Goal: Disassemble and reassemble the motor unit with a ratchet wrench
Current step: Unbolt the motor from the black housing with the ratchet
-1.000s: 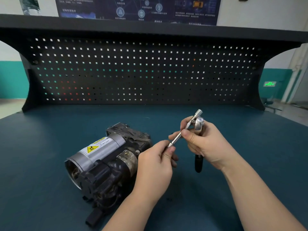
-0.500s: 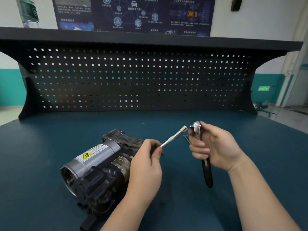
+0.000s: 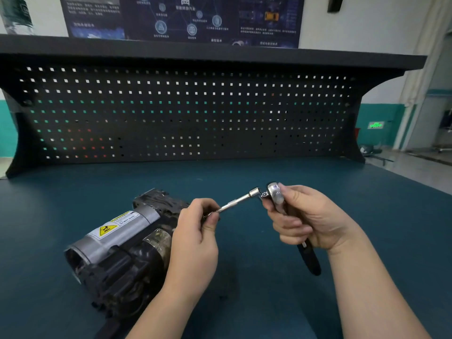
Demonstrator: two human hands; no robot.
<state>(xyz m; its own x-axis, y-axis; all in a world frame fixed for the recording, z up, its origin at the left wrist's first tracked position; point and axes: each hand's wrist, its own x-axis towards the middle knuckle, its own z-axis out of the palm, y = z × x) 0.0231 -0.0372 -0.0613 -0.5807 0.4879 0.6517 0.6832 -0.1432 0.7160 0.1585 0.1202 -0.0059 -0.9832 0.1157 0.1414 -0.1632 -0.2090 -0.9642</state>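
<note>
Head view: right hand (image 3: 310,221) grips the stiff ratchet wrench (image 3: 276,196); left hand (image 3: 195,231) pinches the thin extension bar (image 3: 232,204), perhaps touching it, beside the heavy motor unit (image 3: 117,243).

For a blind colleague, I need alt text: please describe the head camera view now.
The left hand pinches a thin extension bar, its socket end at the head of the ratchet wrench gripped by the right hand. The motor unit lies on the blue bench, left of both hands.

Left hand (image 3: 195,238) pinches extension bar (image 3: 236,203) (socket end at ratchet wrench (image 3: 276,198)).
</note>
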